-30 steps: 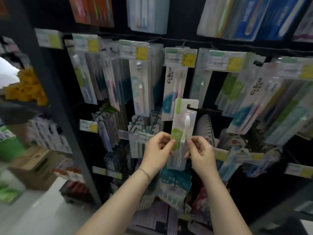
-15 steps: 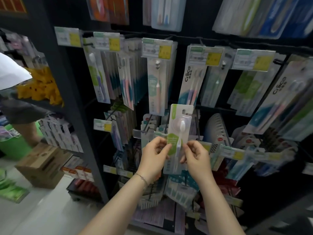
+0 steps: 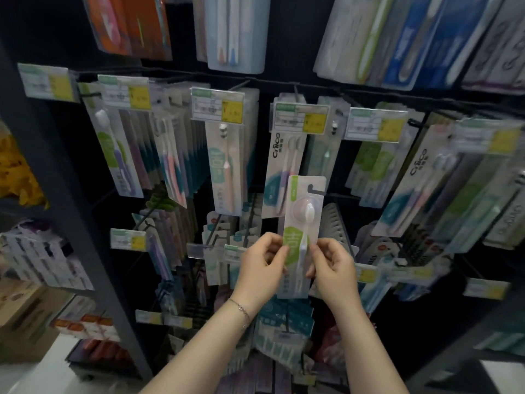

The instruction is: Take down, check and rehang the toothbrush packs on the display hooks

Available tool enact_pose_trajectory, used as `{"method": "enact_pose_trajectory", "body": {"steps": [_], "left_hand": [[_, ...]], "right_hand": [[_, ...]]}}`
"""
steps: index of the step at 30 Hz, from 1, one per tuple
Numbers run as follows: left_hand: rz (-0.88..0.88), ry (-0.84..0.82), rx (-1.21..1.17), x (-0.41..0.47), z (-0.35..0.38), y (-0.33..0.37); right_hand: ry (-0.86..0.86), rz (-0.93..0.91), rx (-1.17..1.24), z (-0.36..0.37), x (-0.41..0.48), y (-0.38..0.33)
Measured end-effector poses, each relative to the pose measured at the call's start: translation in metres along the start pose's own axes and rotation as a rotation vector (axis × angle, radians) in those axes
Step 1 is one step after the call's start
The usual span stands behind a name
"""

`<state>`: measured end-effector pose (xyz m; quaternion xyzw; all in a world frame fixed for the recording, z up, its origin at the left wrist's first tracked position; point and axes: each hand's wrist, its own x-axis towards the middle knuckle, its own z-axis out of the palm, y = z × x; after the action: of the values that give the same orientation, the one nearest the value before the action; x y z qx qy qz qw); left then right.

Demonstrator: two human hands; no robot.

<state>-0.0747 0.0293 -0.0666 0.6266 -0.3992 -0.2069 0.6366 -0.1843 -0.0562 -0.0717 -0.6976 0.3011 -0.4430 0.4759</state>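
I hold a slim toothbrush pack (image 3: 303, 211) upright in front of the display, white card with a green stripe and a white brush head under a clear bubble. My left hand (image 3: 262, 268) pinches its left edge and my right hand (image 3: 333, 270) pinches its right edge, both near the lower half. The pack's hang slot at the top is free of any hook. Behind it, rows of toothbrush packs (image 3: 224, 166) hang on black display hooks (image 3: 298, 93) with price tags (image 3: 301, 118) at their tips.
More packs hang in the upper row (image 3: 235, 32) and to the right (image 3: 426, 177). Smaller packs crowd the lower hooks (image 3: 227, 245). A dark shelf upright (image 3: 76, 223) stands at the left, with boxed goods (image 3: 42, 260) and cardboard boxes (image 3: 20, 314) beyond it.
The view has swung so the display sits lower and further right in frame. Both hands keep the same grip on the pack, held at about the same height.
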Motion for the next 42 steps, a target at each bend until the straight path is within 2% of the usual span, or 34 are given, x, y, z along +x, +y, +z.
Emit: {"method": "enact_pose_trajectory", "body": {"steps": [15, 22, 30, 35, 39, 42], "left_hand": [[0.181, -0.180, -0.016, 0.036, 0.098, 0.032], [0.250, -0.090, 0.022, 0.065, 0.113, 0.031], [0.239, 0.062, 0.111, 0.109, 0.116, 0.022], [0.248, 0.015, 0.093, 0.140, 0.139, 0.034], [0.257, -0.025, 0.059, 0.159, 0.159, 0.044], [0.284, -0.041, 0.054, 0.166, 0.171, 0.050]], "right_hand": [[0.265, -0.090, -0.059, -0.096, 0.037, -0.008], [0.228, -0.141, -0.093, -0.109, 0.062, -0.016], [0.525, -0.140, -0.068, -0.143, 0.081, -0.010], [0.424, -0.027, 0.010, -0.154, 0.098, -0.009], [0.271, -0.030, 0.046, -0.160, 0.108, -0.006], [0.231, -0.026, 0.036, -0.163, 0.114, -0.001]]}}
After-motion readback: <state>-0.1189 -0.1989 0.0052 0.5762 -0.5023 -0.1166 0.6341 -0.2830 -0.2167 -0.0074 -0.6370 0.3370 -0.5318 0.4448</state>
